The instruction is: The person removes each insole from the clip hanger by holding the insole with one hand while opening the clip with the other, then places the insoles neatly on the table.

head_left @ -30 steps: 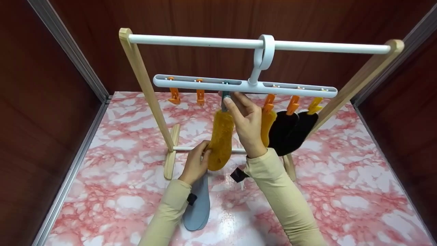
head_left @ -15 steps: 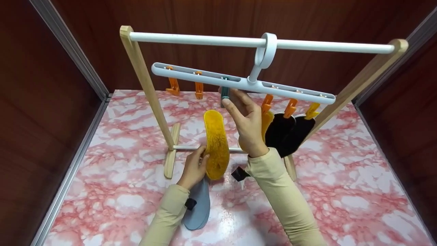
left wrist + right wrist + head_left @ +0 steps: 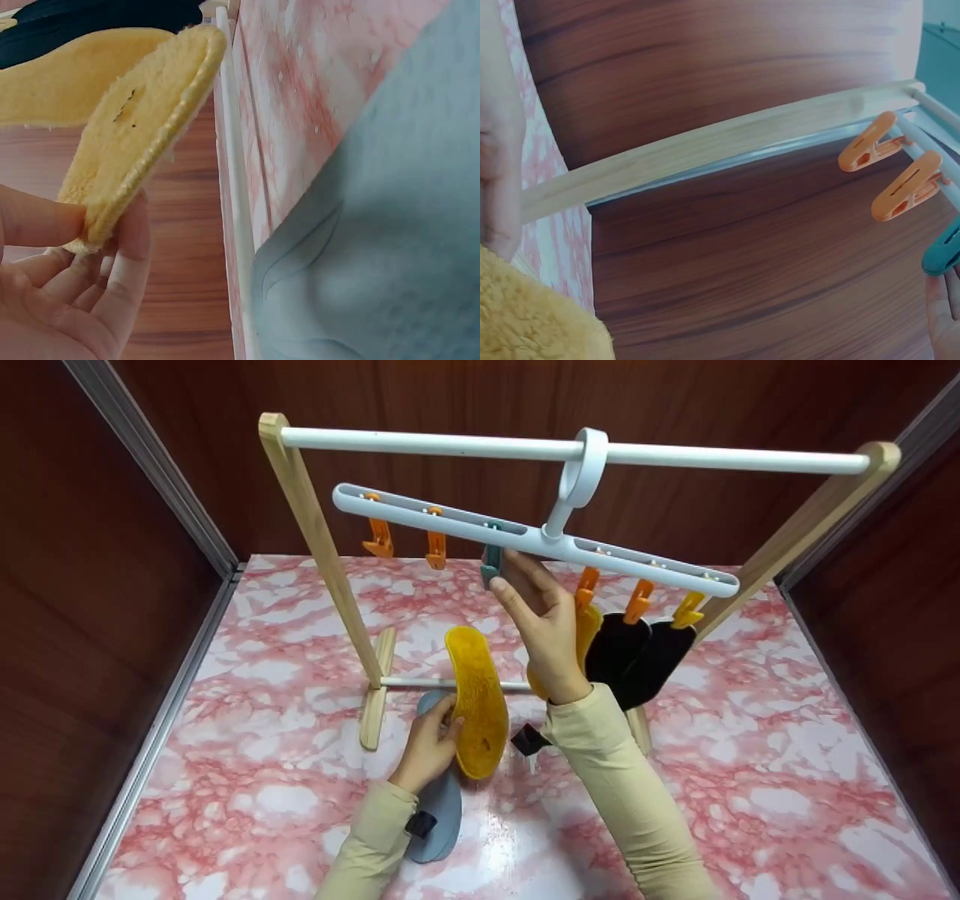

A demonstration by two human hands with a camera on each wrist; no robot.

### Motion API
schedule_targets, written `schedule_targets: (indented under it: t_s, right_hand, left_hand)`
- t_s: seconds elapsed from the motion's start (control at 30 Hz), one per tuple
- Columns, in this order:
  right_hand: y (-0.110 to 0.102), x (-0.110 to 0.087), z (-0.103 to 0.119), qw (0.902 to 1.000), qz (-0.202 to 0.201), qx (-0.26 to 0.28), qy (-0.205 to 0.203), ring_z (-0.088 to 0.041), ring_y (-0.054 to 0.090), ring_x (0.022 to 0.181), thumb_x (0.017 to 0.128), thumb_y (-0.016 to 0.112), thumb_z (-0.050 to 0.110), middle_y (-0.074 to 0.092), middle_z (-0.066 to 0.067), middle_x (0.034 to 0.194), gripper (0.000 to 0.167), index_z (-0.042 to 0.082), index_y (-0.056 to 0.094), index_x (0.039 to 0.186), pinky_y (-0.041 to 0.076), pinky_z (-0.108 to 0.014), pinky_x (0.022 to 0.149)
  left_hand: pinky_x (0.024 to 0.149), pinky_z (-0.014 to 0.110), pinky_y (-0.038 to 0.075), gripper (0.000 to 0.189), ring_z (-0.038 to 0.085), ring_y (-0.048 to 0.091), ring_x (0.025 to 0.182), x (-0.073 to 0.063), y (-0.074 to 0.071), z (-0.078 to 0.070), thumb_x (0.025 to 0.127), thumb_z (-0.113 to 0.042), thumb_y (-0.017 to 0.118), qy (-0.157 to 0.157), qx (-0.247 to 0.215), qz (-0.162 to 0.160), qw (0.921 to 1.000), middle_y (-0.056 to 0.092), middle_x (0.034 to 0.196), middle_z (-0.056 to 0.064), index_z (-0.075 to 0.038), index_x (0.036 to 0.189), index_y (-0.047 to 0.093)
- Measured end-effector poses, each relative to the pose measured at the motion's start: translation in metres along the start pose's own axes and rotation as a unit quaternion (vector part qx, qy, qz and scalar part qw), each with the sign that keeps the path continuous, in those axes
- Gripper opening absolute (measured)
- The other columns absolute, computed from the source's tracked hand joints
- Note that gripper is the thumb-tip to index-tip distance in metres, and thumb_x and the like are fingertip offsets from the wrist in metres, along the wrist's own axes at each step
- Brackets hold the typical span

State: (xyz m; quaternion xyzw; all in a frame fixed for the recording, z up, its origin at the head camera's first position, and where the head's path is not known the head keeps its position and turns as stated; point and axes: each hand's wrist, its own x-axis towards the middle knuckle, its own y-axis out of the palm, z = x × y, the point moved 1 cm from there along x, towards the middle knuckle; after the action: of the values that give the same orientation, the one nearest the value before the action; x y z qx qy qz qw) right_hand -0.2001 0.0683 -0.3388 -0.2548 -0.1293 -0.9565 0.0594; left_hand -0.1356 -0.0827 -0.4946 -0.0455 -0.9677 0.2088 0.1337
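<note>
A yellow fuzzy insole (image 3: 480,712) is pinched by its edge between the thumb and fingers of my left hand (image 3: 429,746), apart from the hanger and below it. The left wrist view shows the thumb (image 3: 37,217) on one face of the insole. My right hand (image 3: 551,637) holds the lower end of a green clothespin (image 3: 492,561) on the white clip hanger (image 3: 450,522). Only a few of its fingers (image 3: 941,315) show in the right wrist view, at the green clothespin's end. Grey-blue insoles (image 3: 439,817) lie overlapped on the table beneath my left hand.
The hanger hooks over a white rod (image 3: 450,444) between wooden posts (image 3: 322,555). Left of my right hand hang two orange clothespins (image 3: 436,547). To the right, clothespins hold another yellow insole (image 3: 587,634) and two black insoles (image 3: 664,664). Brown panels (image 3: 480,405) enclose the table.
The yellow insole has come away from the green clothespin and moved down with my left hand. The hanger has tilted, left end up, while my right hand stays at the clothespin.
</note>
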Motion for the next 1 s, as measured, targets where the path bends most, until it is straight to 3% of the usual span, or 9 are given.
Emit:
schedule_targets:
  t_s: [0.13, 0.3, 0.57, 0.67, 0.87, 1.0]
  right_hand:
    - [-0.001, 0.001, -0.001, 0.9994, 0.009, -0.014, -0.032, -0.024, 0.061, 0.116, 0.083, 0.072, 0.037, 0.06, -0.019, 0.128, 0.067, -0.01, 0.053, 0.129, 0.049, -0.038, 0.095]
    - [-0.002, 0.0, -0.003, 0.9988, 0.02, -0.017, -0.04, -0.023, 0.061, 0.115, 0.087, 0.069, 0.032, 0.061, -0.017, 0.127, 0.061, -0.01, 0.054, 0.128, 0.049, -0.038, 0.096]
    - [-0.002, -0.005, -0.006, 0.9989, 0.025, -0.026, -0.028, -0.023, 0.061, 0.115, 0.088, 0.068, 0.029, 0.061, -0.016, 0.125, 0.058, -0.009, 0.053, 0.129, 0.047, -0.038, 0.098]
    - [-0.003, -0.006, -0.007, 0.9991, 0.021, -0.027, -0.024, -0.02, 0.062, 0.113, 0.088, 0.069, 0.029, 0.063, -0.012, 0.124, 0.058, -0.01, 0.053, 0.129, 0.047, -0.037, 0.098]
    - [-0.004, -0.009, -0.009, 0.9994, 0.019, -0.015, -0.026, -0.017, 0.063, 0.107, 0.089, 0.067, 0.02, 0.065, -0.004, 0.119, 0.051, -0.011, 0.054, 0.127, 0.049, -0.034, 0.097]
    - [-0.006, -0.01, -0.01, 0.9987, 0.028, -0.018, -0.039, -0.018, 0.062, 0.109, 0.09, 0.067, 0.021, 0.064, -0.007, 0.124, 0.052, -0.011, 0.053, 0.128, 0.048, -0.036, 0.098]
  left_hand:
    - [0.069, 0.027, 0.05, 0.025, 0.021, 0.059, 0.081, -0.005, 0.003, 0.0, 0.093, 0.002, 0.053, -0.015, -0.013, 0.018, 0.9996, 0.064, 0.092, 0.017, 0.006, 0.117, 0.058]
    - [0.068, 0.025, 0.049, 0.03, 0.02, 0.059, 0.079, -0.013, 0.006, 0.0, 0.092, 0.001, 0.054, -0.03, -0.024, 0.044, 0.9983, 0.065, 0.091, 0.017, 0.007, 0.121, 0.057]
    - [0.087, 0.042, 0.052, 0.032, 0.036, 0.063, 0.102, -0.026, 0.007, -0.003, 0.092, -0.002, 0.056, -0.075, -0.09, 0.098, 0.9883, 0.064, 0.109, 0.026, 0.011, 0.121, 0.056]
    - [0.088, 0.044, 0.052, 0.033, 0.037, 0.063, 0.102, -0.03, 0.008, -0.006, 0.092, -0.003, 0.056, -0.08, -0.112, 0.112, 0.9842, 0.064, 0.11, 0.027, 0.011, 0.121, 0.055]
    - [0.084, 0.035, 0.053, 0.026, 0.035, 0.064, 0.098, -0.036, 0.016, -0.006, 0.091, -0.003, 0.056, -0.076, -0.115, 0.139, 0.9806, 0.065, 0.107, 0.025, 0.009, 0.115, 0.058]
    - [0.078, 0.026, 0.051, 0.023, 0.028, 0.065, 0.093, -0.038, 0.024, -0.002, 0.09, -0.001, 0.056, -0.087, -0.114, 0.154, 0.9776, 0.066, 0.102, 0.022, 0.007, 0.111, 0.059]
